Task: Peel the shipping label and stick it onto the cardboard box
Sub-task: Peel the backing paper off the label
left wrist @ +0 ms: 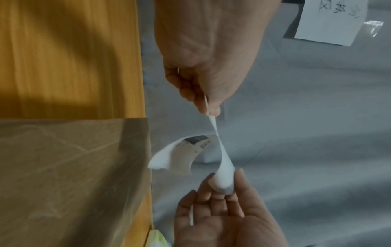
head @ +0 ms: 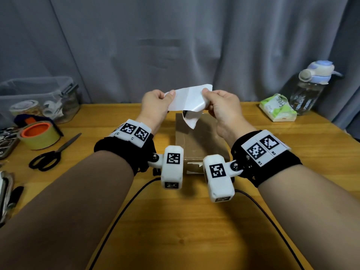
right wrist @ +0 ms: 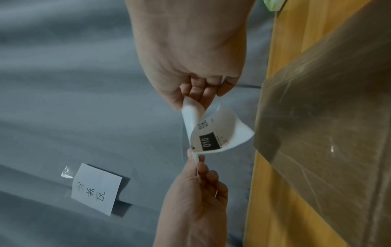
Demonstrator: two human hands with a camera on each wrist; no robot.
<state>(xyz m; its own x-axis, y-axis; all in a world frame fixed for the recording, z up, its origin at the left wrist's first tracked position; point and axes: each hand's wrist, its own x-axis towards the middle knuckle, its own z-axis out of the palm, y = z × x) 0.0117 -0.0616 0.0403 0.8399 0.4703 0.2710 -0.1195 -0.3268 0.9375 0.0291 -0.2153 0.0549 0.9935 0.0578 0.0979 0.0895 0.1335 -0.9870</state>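
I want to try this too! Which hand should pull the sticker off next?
Probably the right hand: it pinches the curling printed label above the cardboard box, while the left hand pinches the sheet's other end.

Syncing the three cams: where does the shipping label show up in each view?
Head: shipping label upper centre, held between left hand and right hand, above the cardboard box.
Left wrist: centre, curling printed part, beside the box's edge on the left.
Right wrist: centre, the printed face with black "010" block, left of the box.
Shared landmark: the cardboard box on the wooden table.
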